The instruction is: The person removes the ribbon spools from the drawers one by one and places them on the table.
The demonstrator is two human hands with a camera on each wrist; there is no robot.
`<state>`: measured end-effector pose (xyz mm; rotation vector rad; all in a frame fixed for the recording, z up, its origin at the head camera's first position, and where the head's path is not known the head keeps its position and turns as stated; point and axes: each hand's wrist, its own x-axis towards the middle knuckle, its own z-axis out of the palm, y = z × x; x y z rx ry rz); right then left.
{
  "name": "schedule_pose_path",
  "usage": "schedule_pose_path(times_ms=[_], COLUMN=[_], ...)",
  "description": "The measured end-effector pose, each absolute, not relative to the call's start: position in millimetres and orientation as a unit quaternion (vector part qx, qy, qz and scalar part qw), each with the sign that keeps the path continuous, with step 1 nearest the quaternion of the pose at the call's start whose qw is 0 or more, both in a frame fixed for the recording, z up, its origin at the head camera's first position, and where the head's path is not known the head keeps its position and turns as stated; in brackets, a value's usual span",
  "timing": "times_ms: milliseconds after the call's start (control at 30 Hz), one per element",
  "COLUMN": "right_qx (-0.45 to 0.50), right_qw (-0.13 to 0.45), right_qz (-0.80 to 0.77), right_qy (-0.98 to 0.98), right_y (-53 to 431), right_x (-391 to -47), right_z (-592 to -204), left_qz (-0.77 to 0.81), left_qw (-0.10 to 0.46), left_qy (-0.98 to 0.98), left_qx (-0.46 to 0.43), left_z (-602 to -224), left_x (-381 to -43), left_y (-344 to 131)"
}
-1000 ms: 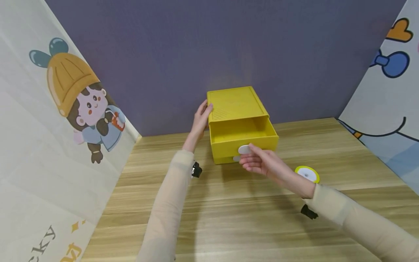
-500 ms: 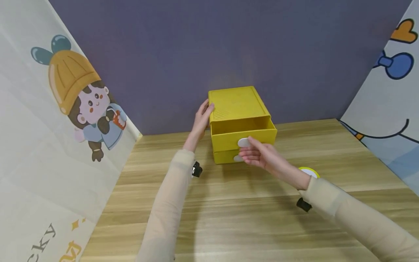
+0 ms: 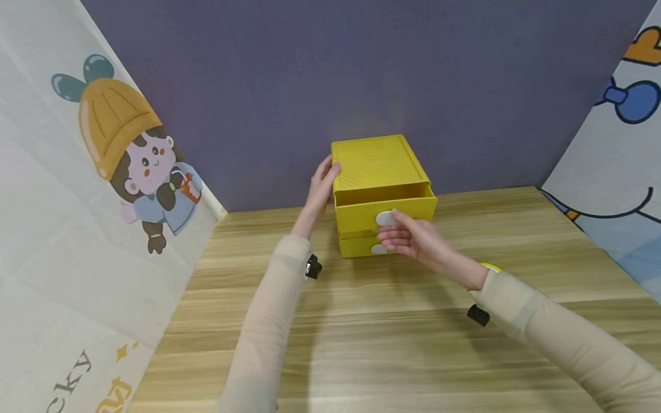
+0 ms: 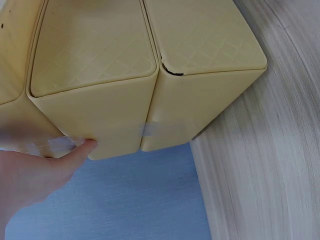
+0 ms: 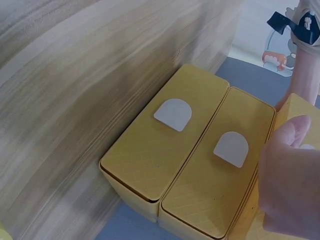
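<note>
A yellow drawer unit [image 3: 379,163] stands on the wooden tabletop against the dark wall. Its top drawer [image 3: 361,219] is pulled partly out, with a dark gap behind its front. My right hand [image 3: 420,244] pinches that drawer's white handle [image 3: 384,218], thumb on its face. Below it, the lower drawers are closed; their white handles [image 5: 173,114] show in the right wrist view. My left hand [image 3: 321,186] rests against the unit's left side near the rear. In the left wrist view, a straight digit [image 4: 80,152] presses the yellow side close to its back edge.
A round yellow-rimmed disc [image 3: 492,267] lies on the tabletop [image 3: 392,344], mostly hidden behind my right sleeve. Clear tape [image 4: 150,129] crosses the unit's side. A panel with a cartoon print [image 3: 124,143] stands on the left, another printed panel [image 3: 604,166] on the right.
The top drawer has slid back into the unit, pushed by my right hand, so less of its inside shows. The left hand stays on the unit's side. The view has shifted slightly.
</note>
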<state>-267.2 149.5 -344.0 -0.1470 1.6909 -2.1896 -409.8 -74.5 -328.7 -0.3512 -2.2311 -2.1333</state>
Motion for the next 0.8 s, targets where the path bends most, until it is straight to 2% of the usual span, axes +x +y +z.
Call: schedule_pose_path(times_ms=[800], right_qx=[-0.044], right_qw=[0.187], right_qz=[-0.777], right_qy=[0.6], right_y=[147.6], right_x=[-291.4], right_z=[-341.2], left_qz=[-0.684], left_qw=[0.026], left_qy=[-0.719], left_qx=[-0.117], left_z=[-328.8], left_x=[-407.0], left_y=[-74.8])
